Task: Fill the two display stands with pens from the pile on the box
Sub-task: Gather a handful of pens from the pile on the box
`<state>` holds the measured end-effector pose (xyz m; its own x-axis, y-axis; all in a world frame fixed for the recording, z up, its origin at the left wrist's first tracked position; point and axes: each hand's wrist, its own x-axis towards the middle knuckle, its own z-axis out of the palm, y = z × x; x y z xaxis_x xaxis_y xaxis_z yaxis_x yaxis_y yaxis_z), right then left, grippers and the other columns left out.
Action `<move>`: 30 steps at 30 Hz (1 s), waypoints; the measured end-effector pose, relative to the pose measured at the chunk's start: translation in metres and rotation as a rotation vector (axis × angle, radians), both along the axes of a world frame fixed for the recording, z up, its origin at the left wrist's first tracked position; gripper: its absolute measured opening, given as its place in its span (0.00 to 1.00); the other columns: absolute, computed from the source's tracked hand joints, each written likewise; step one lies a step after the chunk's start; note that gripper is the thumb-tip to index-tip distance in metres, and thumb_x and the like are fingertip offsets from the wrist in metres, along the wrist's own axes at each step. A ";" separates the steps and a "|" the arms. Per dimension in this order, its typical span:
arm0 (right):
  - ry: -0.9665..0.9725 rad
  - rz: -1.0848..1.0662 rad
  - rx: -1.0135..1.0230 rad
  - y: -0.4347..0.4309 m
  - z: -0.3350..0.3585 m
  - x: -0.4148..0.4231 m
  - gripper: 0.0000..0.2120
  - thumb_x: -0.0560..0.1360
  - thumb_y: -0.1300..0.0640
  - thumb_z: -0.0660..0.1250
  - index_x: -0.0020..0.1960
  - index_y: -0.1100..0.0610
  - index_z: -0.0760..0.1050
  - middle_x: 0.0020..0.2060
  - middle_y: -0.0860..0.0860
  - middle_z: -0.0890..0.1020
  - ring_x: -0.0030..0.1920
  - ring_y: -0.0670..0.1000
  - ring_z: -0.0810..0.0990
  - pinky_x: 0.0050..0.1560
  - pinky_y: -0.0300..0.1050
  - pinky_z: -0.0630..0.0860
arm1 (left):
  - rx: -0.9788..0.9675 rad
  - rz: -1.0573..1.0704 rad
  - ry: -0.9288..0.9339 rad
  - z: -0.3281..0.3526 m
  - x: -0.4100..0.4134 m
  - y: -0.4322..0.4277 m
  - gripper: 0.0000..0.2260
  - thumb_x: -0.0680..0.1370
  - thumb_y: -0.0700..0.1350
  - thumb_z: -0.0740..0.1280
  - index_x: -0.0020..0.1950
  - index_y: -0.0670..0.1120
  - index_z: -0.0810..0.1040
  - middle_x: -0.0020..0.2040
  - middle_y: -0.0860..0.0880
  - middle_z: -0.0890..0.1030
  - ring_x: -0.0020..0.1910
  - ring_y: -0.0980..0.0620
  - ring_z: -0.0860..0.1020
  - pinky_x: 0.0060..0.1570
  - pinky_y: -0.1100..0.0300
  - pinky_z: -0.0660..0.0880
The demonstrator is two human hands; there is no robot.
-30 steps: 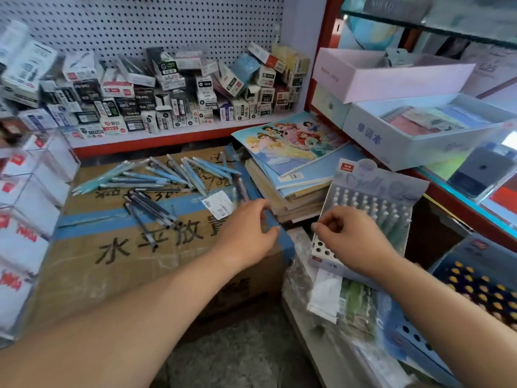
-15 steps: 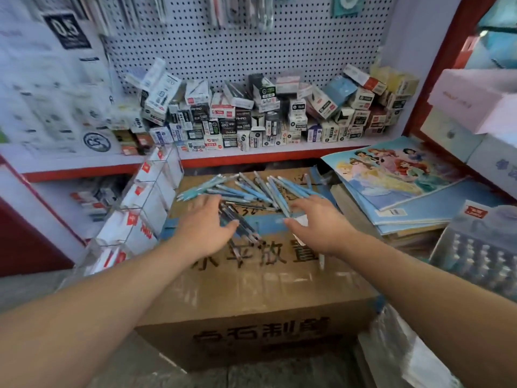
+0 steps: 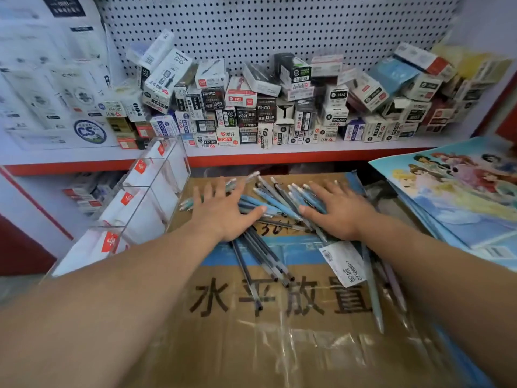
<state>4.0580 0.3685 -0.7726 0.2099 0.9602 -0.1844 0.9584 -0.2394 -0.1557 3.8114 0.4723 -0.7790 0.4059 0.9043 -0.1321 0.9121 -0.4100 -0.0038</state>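
Note:
A pile of blue and dark pens (image 3: 275, 203) lies on top of a brown cardboard box (image 3: 279, 331) with black characters and blue tape. My left hand (image 3: 221, 211) lies flat on the left side of the pile, fingers spread and straight. My right hand (image 3: 338, 211) presses flat on the right side of the pile, fingers spread too. Several dark pens (image 3: 260, 256) stick out toward me below my left hand. More pale pens (image 3: 375, 292) lie along the box's right edge. Neither display stand is in view.
A clear acrylic tiered holder (image 3: 140, 203) stands left of the box. A shelf with a red edge (image 3: 251, 158) carries several small pen boxes under a pegboard. Picture notebooks (image 3: 458, 191) are stacked at the right. A white label (image 3: 344, 261) lies on the box.
The view swung left from the display stands to the box. Both hands moved forward onto the pen pile and now lie flat and spread on it.

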 end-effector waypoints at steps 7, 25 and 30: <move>0.022 0.191 0.058 -0.021 0.000 -0.019 0.35 0.81 0.31 0.50 0.83 0.41 0.44 0.83 0.48 0.53 0.82 0.53 0.49 0.80 0.53 0.52 | 0.037 -0.113 -0.060 0.001 -0.008 -0.025 0.36 0.75 0.77 0.45 0.79 0.62 0.62 0.80 0.47 0.59 0.77 0.41 0.56 0.74 0.37 0.56; 0.298 0.155 0.086 -0.005 0.010 -0.047 0.40 0.77 0.28 0.56 0.83 0.42 0.50 0.83 0.47 0.49 0.82 0.52 0.47 0.79 0.54 0.48 | -0.011 -0.005 -0.128 0.000 -0.011 -0.050 0.38 0.77 0.74 0.41 0.83 0.57 0.50 0.84 0.45 0.54 0.82 0.40 0.51 0.79 0.38 0.48; 0.180 0.265 0.067 0.025 0.003 -0.064 0.32 0.83 0.34 0.46 0.83 0.45 0.50 0.83 0.48 0.53 0.82 0.51 0.49 0.81 0.59 0.44 | 0.009 -0.066 -0.096 0.004 -0.014 -0.057 0.30 0.82 0.65 0.47 0.83 0.56 0.53 0.82 0.47 0.60 0.80 0.42 0.57 0.78 0.42 0.55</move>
<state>3.9943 0.3932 -0.7698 -0.0788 0.9884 -0.1301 0.9415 0.0309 -0.3357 3.7969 0.4157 -0.7754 0.4753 0.8760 -0.0820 0.8793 -0.4698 0.0782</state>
